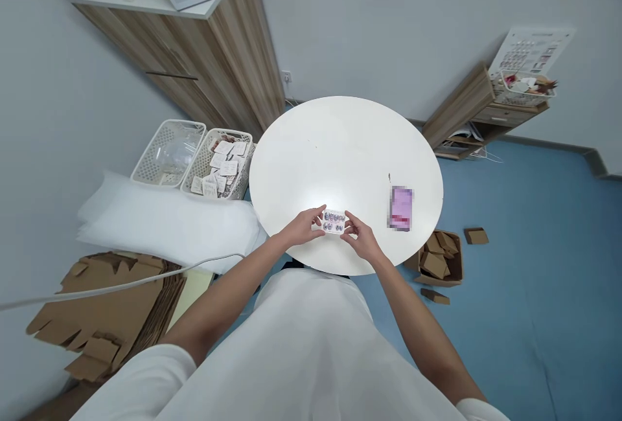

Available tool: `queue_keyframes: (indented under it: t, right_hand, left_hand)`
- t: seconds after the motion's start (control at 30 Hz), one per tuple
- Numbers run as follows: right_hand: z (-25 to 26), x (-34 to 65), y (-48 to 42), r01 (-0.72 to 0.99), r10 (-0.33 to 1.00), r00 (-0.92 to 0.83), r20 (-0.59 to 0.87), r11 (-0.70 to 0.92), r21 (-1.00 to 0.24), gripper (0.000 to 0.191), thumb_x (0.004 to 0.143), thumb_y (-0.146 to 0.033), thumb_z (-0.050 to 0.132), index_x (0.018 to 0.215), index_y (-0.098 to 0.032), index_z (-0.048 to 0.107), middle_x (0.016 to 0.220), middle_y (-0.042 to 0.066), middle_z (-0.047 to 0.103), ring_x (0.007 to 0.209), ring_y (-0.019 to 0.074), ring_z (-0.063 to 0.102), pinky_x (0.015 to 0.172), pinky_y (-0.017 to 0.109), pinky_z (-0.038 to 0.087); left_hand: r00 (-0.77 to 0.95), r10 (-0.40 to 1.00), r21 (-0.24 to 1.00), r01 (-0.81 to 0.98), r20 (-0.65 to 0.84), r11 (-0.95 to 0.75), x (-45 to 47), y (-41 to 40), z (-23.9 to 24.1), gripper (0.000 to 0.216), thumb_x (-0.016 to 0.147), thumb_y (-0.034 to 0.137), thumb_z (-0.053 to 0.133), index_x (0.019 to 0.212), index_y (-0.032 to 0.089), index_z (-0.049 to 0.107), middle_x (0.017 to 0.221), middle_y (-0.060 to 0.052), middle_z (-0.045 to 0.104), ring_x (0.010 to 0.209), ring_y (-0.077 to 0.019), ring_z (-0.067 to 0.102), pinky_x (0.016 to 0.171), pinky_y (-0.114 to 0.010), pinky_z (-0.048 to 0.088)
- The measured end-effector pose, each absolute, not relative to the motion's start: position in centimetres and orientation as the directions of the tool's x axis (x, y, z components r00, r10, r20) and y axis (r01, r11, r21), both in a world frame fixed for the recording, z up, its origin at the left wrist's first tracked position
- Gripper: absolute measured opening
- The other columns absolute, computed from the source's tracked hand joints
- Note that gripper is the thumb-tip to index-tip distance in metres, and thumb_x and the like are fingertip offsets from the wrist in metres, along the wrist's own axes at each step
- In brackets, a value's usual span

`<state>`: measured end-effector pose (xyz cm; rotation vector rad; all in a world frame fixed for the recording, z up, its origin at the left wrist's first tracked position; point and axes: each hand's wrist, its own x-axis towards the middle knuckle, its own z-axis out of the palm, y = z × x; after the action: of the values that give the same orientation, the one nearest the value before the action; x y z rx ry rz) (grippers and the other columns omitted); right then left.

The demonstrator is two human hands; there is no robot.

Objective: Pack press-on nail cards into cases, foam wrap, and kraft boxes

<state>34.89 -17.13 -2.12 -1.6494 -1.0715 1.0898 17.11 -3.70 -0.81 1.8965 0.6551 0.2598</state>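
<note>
Between my two hands is a small pale tray of what look like press-on nails, shiny and purple-silver, set in two rows. My left hand grips its left edge, thumb and fingers closed around it. At the right edge, my right hand pinches the tray the same way. The tray is held over the near part of the round white table. A pink-purple object, blurred into blocks, lies on the tabletop to the right, with a tiny dark thing just beyond it.
On the left stand a white basket of cards, another basket with clear plastic, white foam sheets and flattened cardboard. A carton of small brown boxes sits on the floor at right. Wooden cabinets stand behind.
</note>
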Motion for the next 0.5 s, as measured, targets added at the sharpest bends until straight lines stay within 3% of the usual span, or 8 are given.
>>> queue_keyframes:
  t: [0.3,0.5]
  right_hand:
    - [-2.8,33.3,-13.3,0.147,0.954,0.152,-0.258,-0.280,-0.949,0.066,0.069,-0.022,0.061,0.130,-0.027,0.037,0.091,0.001,0.056,0.072,0.0114,0.058,0.081,0.035,0.047]
    - [-3.8,30.4,-8.5,0.209,0.934,0.221,-0.280,-0.326,-0.922,0.062,0.070,-0.023,0.060,0.128,-0.027,0.038,0.092,0.001,0.058,0.073,0.0114,0.059,0.080,0.036,0.047]
  left_hand:
    - [0.760,0.638,0.886,0.373,-0.122,-0.275,14.5,-1.8,-2.1,0.063,0.065,0.025,0.067,0.124,0.024,0.046,0.095,-0.005,0.058,0.080,-0.0168,0.055,0.075,-0.033,0.046]
    - [0.763,0.632,0.865,0.405,-0.139,-0.298,11.9,2.9,-2.9,0.064,0.068,0.023,0.064,0.128,0.024,0.040,0.095,-0.003,0.055,0.078,-0.0147,0.054,0.075,-0.032,0.047]
